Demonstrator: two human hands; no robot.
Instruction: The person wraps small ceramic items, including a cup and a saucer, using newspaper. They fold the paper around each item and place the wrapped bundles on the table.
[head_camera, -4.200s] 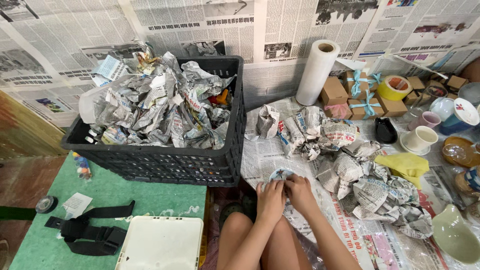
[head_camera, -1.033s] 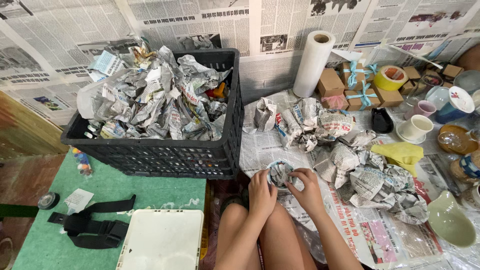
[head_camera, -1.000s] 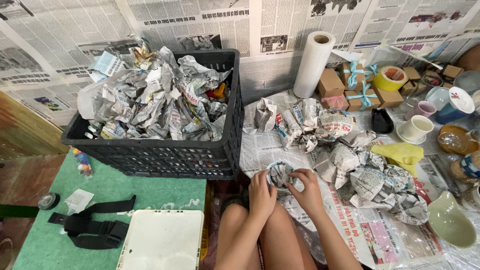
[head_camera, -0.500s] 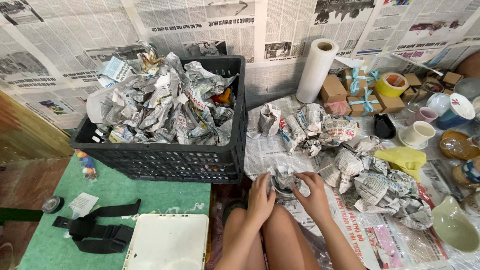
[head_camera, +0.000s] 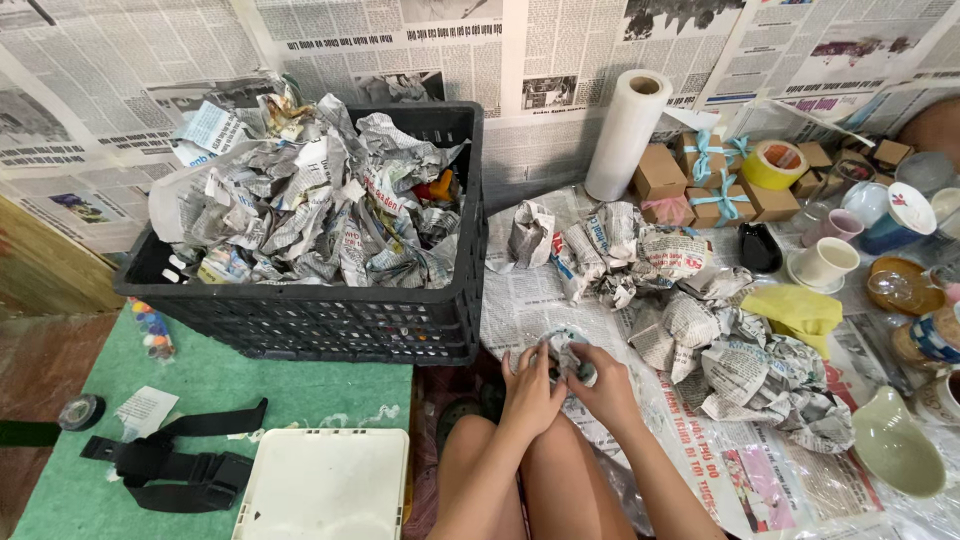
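Head view, looking down at a floor covered in newspaper sheets (head_camera: 770, 480).

Hands: left hand (head_camera: 532, 385) and right hand (head_camera: 607, 385) meet at lower centre of the frame, just above the knees. Both are closed around a small newspaper-wrapped bundle (head_camera: 568, 352); fingers curl over its sides, and a patch of pale rounded surface shows between them. What the bundle contains cannot be told.

Surroundings:
- Black plastic crate (head_camera: 330, 330), left of centre, heaped with crumpled newspaper (head_camera: 310, 210); it stands just left of the hands.
- Loose pile of crumpled wrapped bundles (head_camera: 700, 320) to the right of the hands, near but apart.
- White roll (head_camera: 628, 135) upright against the papered wall, upper centre.
- Small cardboard boxes (head_camera: 700, 180) tied with teal ribbon, and a yellow tape roll (head_camera: 775, 163), upper right.
- Cups and bowls along the right edge; pale green dish (head_camera: 895, 455) at lower right.
- Green mat (head_camera: 220, 390) at lower left carries a black strap (head_camera: 170, 465) and a white lid (head_camera: 325, 485).
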